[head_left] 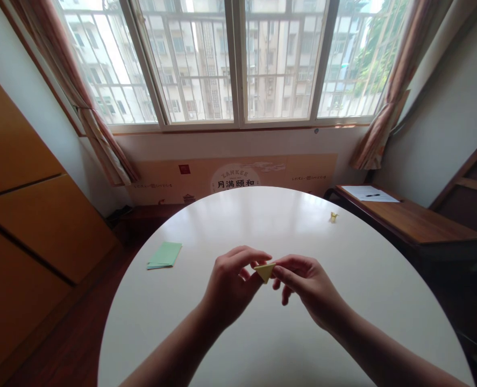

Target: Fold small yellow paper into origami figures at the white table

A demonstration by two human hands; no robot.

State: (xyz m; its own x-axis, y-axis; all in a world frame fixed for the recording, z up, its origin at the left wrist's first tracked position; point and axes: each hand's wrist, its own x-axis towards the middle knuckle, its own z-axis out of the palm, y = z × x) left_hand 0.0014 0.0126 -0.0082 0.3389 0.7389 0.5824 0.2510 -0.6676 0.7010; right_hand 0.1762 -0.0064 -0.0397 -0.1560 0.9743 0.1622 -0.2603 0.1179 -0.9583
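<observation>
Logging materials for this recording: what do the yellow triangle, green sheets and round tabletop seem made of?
Yellow triangle: likely matte paper, given its crisp, folded-looking edges.
Green sheets: probably paper, thin, flat and matte-looking.
Round tabletop: smooth, glossy white, showing bright reflections; laminate or lacquer, can't tell which.

On the surface (222,220), a paper stack (165,254) lies left, an origami figure (334,216) far right; folded paper (265,272) is between them, the window (238,70) behind.
</observation>
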